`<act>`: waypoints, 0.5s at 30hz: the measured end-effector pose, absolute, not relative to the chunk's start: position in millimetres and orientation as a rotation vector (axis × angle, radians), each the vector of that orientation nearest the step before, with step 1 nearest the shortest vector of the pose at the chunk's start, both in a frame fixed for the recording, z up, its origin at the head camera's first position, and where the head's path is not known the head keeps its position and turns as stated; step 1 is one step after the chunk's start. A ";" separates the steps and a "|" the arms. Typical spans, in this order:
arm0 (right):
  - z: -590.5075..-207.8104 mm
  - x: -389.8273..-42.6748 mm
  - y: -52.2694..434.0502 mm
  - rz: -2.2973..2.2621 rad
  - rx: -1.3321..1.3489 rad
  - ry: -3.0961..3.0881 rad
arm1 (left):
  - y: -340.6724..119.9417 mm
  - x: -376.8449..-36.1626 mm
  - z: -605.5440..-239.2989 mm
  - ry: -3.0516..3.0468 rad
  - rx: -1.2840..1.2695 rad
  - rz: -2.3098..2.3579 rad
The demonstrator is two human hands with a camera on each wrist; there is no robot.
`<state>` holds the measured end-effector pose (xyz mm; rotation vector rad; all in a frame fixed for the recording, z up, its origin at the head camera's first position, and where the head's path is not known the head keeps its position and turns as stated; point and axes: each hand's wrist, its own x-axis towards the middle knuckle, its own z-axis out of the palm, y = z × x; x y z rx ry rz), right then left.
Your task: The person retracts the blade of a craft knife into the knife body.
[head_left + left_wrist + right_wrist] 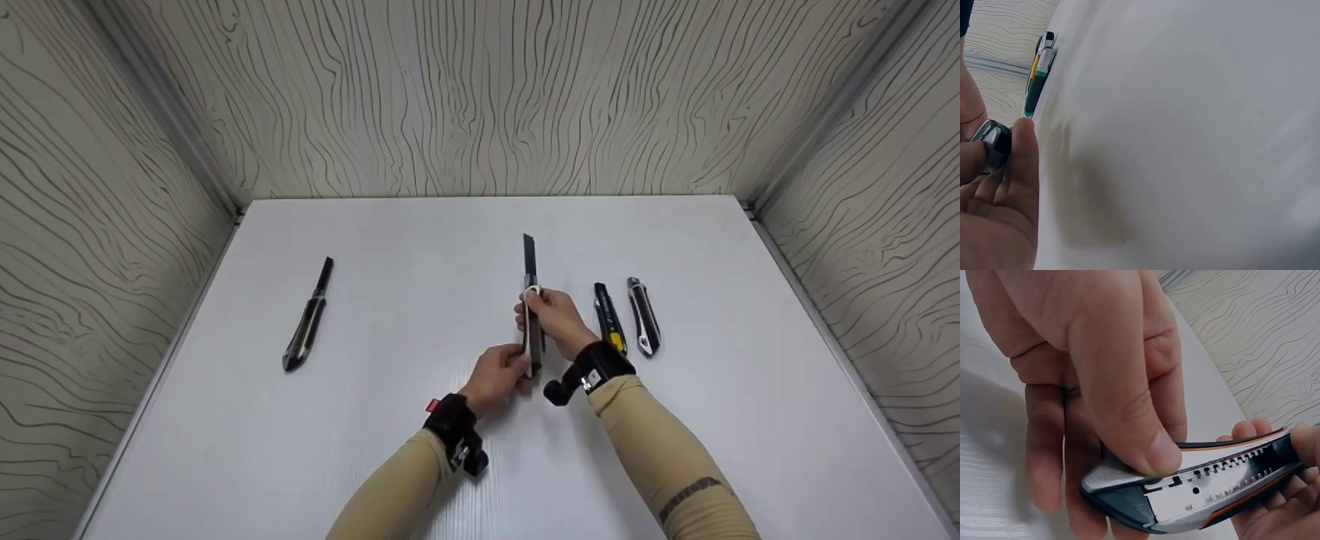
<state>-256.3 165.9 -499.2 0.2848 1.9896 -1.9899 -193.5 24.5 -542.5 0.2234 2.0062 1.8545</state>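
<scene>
Head view: utility knife (534, 337) held above table (405, 300), blade (529, 256) out. Right hand (559, 315) grips upper part; left hand (495, 375) pinches lower end. Likely step: adjusting blade; next calls for steady thumb pressure along slot (1230, 478). Beyond: extended knife (304, 334) left, black-yellow knife (610, 315) right.

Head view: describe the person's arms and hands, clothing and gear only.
Both the left hand and right hand are ungloved. Long tan sleeves cover the forearms; the right sleeve bears a dark patterned stripe. Black wrist straps carry small black devices, the left strap with a red tag, the right strap with a white patch.
</scene>
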 end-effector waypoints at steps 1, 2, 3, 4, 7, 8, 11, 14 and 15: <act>-499.3 -256.4 166.0 -1.988 0.283 1.989 | 24.5 -193.3 -542.3 2.011 0.223 1.853; -499.4 -256.4 166.1 -1.990 0.280 1.987 | 24.4 -193.0 -542.1 2.008 0.223 1.856; -499.5 -256.5 166.0 -1.993 0.279 1.985 | 24.4 -193.0 -541.9 2.007 0.226 1.860; -499.7 -256.5 166.0 -1.994 0.277 1.985 | 24.4 -192.8 -541.7 2.007 0.225 1.861; -499.6 -255.7 166.4 -2.003 0.262 1.983 | 24.3 -193.0 -541.5 2.013 0.213 1.855; -499.5 -255.3 166.6 -2.001 0.256 1.985 | 24.3 -193.0 -541.6 2.014 0.210 1.854; -498.9 -254.2 167.1 -1.997 0.247 1.990 | 23.8 -193.2 -540.9 2.019 0.195 1.840; -498.5 -253.6 167.3 -1.993 0.242 1.991 | 23.6 -193.8 -540.5 2.010 0.187 1.835; -498.5 -253.7 167.3 -1.996 0.244 1.989 | 23.6 -194.1 -540.4 2.011 0.188 1.831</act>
